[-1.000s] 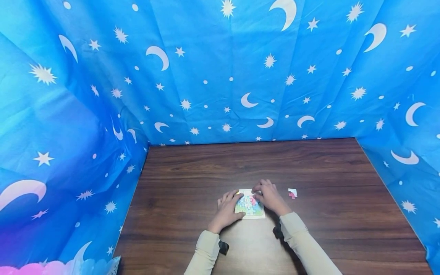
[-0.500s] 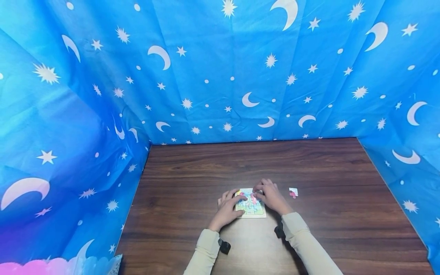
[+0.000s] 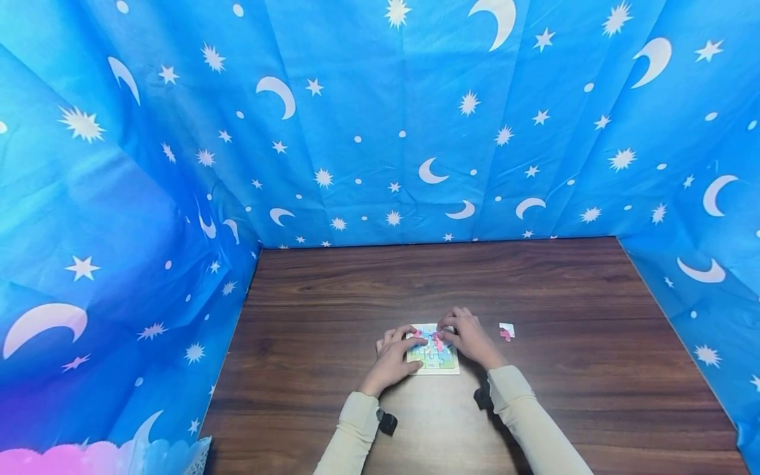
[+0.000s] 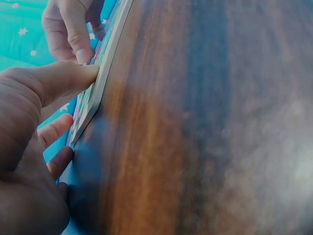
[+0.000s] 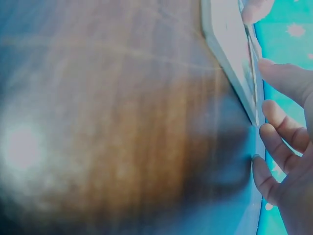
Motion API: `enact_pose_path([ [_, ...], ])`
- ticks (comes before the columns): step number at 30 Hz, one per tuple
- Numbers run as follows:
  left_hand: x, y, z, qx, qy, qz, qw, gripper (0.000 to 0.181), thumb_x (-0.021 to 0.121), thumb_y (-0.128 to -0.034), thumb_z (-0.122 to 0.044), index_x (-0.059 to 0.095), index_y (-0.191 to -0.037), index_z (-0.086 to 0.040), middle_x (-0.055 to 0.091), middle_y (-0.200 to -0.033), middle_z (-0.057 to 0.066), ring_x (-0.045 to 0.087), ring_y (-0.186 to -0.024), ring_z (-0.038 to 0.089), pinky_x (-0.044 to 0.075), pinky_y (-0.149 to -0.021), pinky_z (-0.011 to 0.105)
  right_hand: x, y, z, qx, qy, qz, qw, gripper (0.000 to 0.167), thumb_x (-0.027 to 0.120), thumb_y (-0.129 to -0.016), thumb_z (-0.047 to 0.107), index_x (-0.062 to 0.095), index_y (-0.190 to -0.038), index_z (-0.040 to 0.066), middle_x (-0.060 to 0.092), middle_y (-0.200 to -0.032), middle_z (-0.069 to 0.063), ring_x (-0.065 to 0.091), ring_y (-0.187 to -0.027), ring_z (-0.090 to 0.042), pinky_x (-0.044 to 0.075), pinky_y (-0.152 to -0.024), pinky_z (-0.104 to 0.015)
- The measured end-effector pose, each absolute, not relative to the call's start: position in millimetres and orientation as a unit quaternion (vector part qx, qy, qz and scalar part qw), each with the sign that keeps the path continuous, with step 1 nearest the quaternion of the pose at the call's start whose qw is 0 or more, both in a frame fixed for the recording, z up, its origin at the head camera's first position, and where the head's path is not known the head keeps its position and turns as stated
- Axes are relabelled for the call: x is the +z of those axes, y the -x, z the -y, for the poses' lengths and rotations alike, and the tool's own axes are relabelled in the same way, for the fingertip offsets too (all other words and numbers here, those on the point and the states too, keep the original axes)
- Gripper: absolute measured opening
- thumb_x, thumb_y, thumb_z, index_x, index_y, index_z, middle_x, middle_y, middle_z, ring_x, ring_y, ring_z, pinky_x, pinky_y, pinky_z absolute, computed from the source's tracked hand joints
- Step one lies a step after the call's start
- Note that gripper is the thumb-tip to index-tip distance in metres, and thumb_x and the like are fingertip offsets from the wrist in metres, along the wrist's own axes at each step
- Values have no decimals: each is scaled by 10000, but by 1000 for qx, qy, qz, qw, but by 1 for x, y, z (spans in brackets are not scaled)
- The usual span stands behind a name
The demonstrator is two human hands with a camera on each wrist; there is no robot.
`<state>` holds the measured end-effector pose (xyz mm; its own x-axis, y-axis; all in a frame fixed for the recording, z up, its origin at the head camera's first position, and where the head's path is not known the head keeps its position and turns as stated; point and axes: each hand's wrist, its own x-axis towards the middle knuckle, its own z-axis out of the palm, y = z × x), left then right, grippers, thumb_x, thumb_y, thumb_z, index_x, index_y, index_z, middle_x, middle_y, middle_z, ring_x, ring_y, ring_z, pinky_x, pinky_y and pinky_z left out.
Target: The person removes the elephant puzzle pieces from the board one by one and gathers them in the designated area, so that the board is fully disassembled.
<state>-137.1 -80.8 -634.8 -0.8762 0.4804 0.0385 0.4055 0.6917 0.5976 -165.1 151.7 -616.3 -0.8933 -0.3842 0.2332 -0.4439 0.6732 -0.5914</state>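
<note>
Blue cloth (image 3: 362, 99) is backing a table (image 3: 332, 290) where the left hand (image 3: 392, 359) is resting, fingers apart, on a puzzle (image 3: 435, 363); the right hand (image 3: 469, 335) is touching it, hold unclear. Uneven pressing could be lifting pieces (image 3: 439, 345).

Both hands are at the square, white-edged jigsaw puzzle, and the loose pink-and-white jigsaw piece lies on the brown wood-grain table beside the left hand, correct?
No: the head view shows the loose pink-and-white jigsaw piece on the table beside the right hand.
</note>
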Motion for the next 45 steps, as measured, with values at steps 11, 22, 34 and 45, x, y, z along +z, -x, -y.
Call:
enact_pose_path([
  [11,-628,141,76,268,-241,-931,58,437,764,-850,-296,695,-1281,-315,496,-1421,-22,364,-1303,322,242,-997,579,-614,168,-157,340,-252,903,74,85,825,-827,96,755,-877,99,590,-923,-43,532,-885,-267,446,-761,-481],
  [22,-624,137,70,261,-245,-931,75,405,752,-875,-305,702,-1277,-313,486,-1448,-16,353,-1337,322,209,-1047,611,-611,175,-166,282,-294,912,44,62,796,-818,99,736,-832,103,599,-938,-38,538,-892,-262,450,-768,-492],
  [34,-625,140,73,266,-243,-930,70,392,734,-885,-285,706,-1276,-293,486,-1446,-7,356,-1330,333,214,-1035,622,-604,172,-187,306,-262,910,101,90,813,-790,59,752,-850,87,595,-945,-47,528,-911,-284,450,-779,-514],
  [45,-628,136,81,284,-242,-925,73,377,725,-905,-254,707,-1282,-272,485,-1456,-6,328,-1362,341,177,-1056,649,-608,161,-225,309,-205,922,113,88,812,-790,44,757,-848,80,608,-985,-104,493,-972,-372,376,-787,-573],
])
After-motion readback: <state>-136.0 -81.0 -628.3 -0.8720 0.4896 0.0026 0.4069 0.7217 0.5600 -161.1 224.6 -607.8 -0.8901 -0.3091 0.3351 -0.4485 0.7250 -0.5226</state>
